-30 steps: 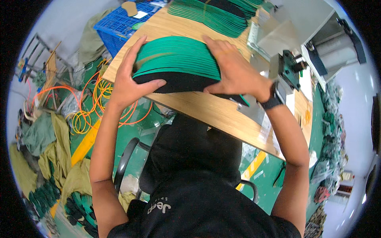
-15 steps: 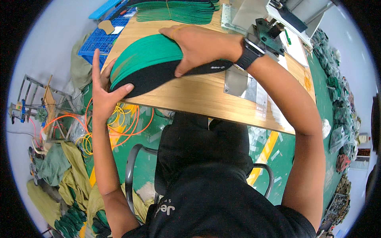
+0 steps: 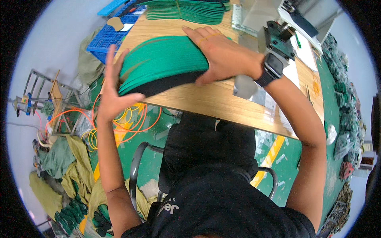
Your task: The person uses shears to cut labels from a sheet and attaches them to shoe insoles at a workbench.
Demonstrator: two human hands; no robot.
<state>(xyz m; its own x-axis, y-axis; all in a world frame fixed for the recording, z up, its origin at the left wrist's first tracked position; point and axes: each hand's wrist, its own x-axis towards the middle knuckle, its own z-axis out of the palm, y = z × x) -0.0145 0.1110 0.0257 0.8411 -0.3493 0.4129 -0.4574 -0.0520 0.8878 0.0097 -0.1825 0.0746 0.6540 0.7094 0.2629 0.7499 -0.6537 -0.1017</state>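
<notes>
A thick stack of insoles (image 3: 164, 57), green along the layered edges with a black face on the near side, stands tilted on the wooden table. My left hand (image 3: 113, 93) is at its left end, fingers stretched upward and thumb pointing along the near lower edge; motion blurs it a little. My right hand (image 3: 222, 51), with a watch on the wrist, spans the right part of the stack, thumb on the near side and fingers over the far side. The right end of the stack is hidden behind this hand.
Another banded stack of green insoles (image 3: 184, 12) lies at the table's far edge. Beyond my right wrist stands a dark metal device (image 3: 278, 39). A blue crate (image 3: 105, 43) is at the left, above orange and yellow hoses (image 3: 135, 123) on the floor.
The stack has tipped so more green edge and less black face shows. My left thumb has shifted off the black face toward the lower edge. The whole view has slid slightly.
</notes>
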